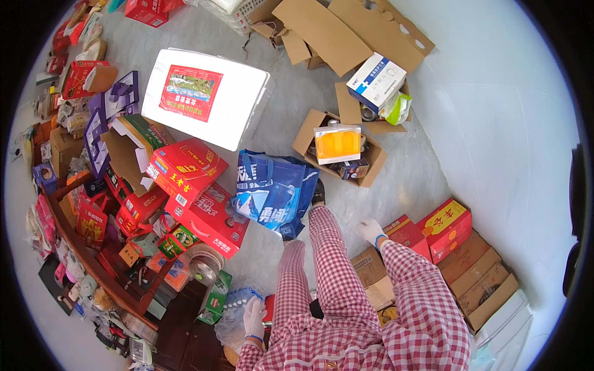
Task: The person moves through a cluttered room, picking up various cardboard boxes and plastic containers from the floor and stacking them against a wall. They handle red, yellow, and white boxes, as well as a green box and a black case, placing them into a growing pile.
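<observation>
My left hand (pixel 254 317), in a white glove, hangs beside my left leg with nothing visible in it. Close to it is clear plastic wrapping (pixel 227 324) and a plastic-wrapped pack of bottles (pixel 242 297). My right hand (pixel 370 230), gloved too, hovers over the floor to the right of my knees, its fingers loosely apart and holding nothing I can see. A red carton (pixel 408 234) stands near that wrist. In front of my feet is a blue shopping bag (pixel 267 192) with printed mountains. Beyond it sits an open cardboard box (pixel 304 132) with an orange-fronted package (pixel 338 143) on top.
Red drink cartons (pixel 190 162) are stacked at left, by a wooden-framed piece of furniture (pixel 106 297) crowded with goods. A white foam box (pixel 204 99) lies ahead. Flattened cardboard (pixel 325 35) and a mask box (pixel 377 79) are near the right wall (pixel 501 116). Brown cartons (pixel 478 273) line it.
</observation>
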Motion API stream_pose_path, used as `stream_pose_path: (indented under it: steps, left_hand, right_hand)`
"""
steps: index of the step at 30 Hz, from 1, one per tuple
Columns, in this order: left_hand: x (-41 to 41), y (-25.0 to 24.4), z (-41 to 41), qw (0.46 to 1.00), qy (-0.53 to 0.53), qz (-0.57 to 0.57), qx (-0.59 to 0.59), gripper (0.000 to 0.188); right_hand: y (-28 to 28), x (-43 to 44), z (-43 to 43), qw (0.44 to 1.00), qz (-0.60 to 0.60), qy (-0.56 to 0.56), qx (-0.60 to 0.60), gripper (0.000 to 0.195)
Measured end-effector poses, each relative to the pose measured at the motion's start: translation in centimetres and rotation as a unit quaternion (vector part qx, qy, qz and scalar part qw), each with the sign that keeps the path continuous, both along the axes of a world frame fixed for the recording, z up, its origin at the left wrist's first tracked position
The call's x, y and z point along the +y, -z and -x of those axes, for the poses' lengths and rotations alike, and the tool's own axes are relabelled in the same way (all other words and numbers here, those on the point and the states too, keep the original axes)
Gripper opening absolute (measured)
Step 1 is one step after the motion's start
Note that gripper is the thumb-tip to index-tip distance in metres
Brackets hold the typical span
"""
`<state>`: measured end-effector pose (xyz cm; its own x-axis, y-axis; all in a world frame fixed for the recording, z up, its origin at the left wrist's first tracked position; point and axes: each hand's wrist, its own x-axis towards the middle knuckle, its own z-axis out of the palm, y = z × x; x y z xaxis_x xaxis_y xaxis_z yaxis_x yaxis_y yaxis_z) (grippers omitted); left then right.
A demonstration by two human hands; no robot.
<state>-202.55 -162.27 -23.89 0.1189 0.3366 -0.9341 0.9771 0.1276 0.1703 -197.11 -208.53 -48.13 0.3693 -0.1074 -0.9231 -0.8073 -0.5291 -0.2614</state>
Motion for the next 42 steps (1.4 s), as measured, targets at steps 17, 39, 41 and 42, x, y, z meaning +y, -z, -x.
stream_pose_path:
  steps: [17, 39, 41, 42]
  left_hand:
    - [6.2, 6.8, 6.1, 0.854, 0.509, -0.035, -0.104, 0.05]
    - [-0.1, 8.6, 7.4, 0.89, 0.443, -0.102, -0.037, 0.051]
    - [-0.2, 8.5, 7.3, 0.891, 0.436, -0.108, -0.057, 0.051]
    - [-0.3, 8.4, 7.3, 0.892, 0.432, -0.11, -0.067, 0.05]
  right_hand:
    - [5.4, 10.4, -1.5, 0.98, 0.079, 0.001, -0.181, 0.051]
    - [20.7, 1.4, -17.2, 0.862, 0.272, -0.232, -0.36, 0.008]
    - [17.5, 2.0, -17.9, 0.852, 0.246, -0.249, -0.39, 0.006]
    - [15.8, 2.7, -19.0, 0.832, 0.226, -0.257, -0.437, 0.007]
